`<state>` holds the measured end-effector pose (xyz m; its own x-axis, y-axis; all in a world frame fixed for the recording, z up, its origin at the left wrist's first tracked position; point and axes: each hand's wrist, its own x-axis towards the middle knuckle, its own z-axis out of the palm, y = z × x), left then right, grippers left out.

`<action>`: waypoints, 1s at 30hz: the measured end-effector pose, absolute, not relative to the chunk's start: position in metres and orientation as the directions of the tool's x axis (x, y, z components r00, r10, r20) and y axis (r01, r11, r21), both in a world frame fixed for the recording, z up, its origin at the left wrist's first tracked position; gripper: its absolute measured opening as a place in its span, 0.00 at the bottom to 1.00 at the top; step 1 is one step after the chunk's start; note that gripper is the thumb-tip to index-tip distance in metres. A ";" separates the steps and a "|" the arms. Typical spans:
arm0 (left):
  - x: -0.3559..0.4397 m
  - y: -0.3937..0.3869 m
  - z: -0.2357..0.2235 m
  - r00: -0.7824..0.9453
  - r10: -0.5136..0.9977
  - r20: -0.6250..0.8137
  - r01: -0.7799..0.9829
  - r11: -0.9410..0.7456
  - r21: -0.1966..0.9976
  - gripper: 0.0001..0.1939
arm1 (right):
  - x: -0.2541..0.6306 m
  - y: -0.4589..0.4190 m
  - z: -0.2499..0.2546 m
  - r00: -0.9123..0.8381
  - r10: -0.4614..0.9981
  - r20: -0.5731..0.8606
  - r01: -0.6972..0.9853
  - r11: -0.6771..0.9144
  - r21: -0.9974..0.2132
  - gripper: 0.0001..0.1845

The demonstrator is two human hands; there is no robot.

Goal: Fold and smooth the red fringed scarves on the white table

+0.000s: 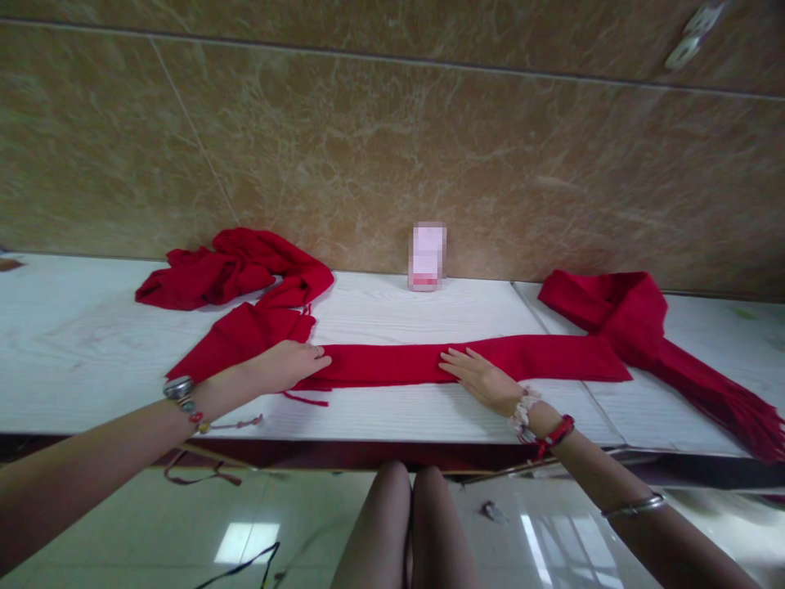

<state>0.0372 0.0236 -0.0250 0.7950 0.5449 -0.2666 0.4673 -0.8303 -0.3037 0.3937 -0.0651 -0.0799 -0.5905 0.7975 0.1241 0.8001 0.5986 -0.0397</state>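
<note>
A red scarf (392, 364) lies across the white table as a long, narrow folded band. On the band's left end rests my left hand (298, 366), its fingers stretched over the fabric and partly hidden from above. My right hand (482, 380) lies flat with fingers spread on the middle of the band. Towards the right, the band meets a looped red fringed scarf (631, 315), whose tail runs to the table's front right. Behind my left hand is a crumpled heap of red cloth (245, 274), with a few loose strands near my wrist.
A pale pink phone-like object (428, 258), blurred out, leans against the brown marbled wall (368, 147). The white table (380, 413) is narrow, its front edge just before my knees (405, 523). A wall socket (693, 37) sits at upper right. Below is a shiny tiled floor.
</note>
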 end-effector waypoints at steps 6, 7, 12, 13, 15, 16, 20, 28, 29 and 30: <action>0.044 0.019 -0.022 0.765 0.617 -0.185 0.514 -0.758 -0.401 0.19 | 0.392 -0.066 -0.081 -0.569 0.817 0.095 0.820 0.572 -0.007 0.25; 0.046 0.017 -0.021 0.756 0.635 -0.157 0.532 -0.736 -0.419 0.19 | 0.392 -0.065 -0.080 -0.552 0.827 0.107 0.831 0.556 -0.005 0.26; 0.045 0.010 -0.028 0.707 0.669 -0.231 0.567 -0.730 -0.380 0.22 | 0.391 -0.063 -0.078 -0.521 0.852 0.051 0.852 0.522 -0.026 0.27; 0.043 0.011 -0.030 0.704 0.665 -0.250 0.574 -0.740 -0.351 0.23 | 0.391 -0.063 -0.078 -0.531 0.847 0.025 0.846 0.532 -0.034 0.27; 0.037 0.013 -0.033 0.708 0.652 -0.270 0.581 -0.756 -0.302 0.26 | 0.391 -0.063 -0.076 -0.539 0.842 0.000 0.841 0.539 -0.050 0.26; 0.035 0.015 -0.032 0.715 0.641 -0.280 0.576 -0.766 -0.285 0.26 | 0.392 -0.064 -0.076 -0.538 0.843 0.000 0.842 0.537 -0.058 0.26; 0.034 0.020 -0.026 0.729 0.621 -0.287 0.561 -0.783 -0.269 0.27 | 0.393 -0.065 -0.077 -0.518 0.854 0.048 0.851 0.520 -0.080 0.26; 0.044 0.005 -0.019 0.694 0.624 -0.360 0.538 -0.781 -0.317 0.38 | 0.391 -0.069 -0.076 -0.524 0.852 -0.015 0.851 0.523 -0.042 0.26; 0.045 0.004 -0.016 0.712 0.600 -0.365 0.527 -0.800 -0.288 0.38 | 0.391 -0.069 -0.076 -0.525 0.851 -0.015 0.851 0.524 -0.040 0.26; 0.048 0.004 -0.014 0.740 0.561 -0.371 0.510 -0.827 -0.235 0.37 | 0.391 -0.069 -0.076 -0.527 0.850 -0.013 0.849 0.526 -0.038 0.26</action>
<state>0.0480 0.0045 -0.0140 0.7398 0.5613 -0.3710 0.5101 -0.8275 -0.2346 0.3907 -0.0693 -0.0759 -0.5271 0.8497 -0.0131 0.8494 0.5263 -0.0378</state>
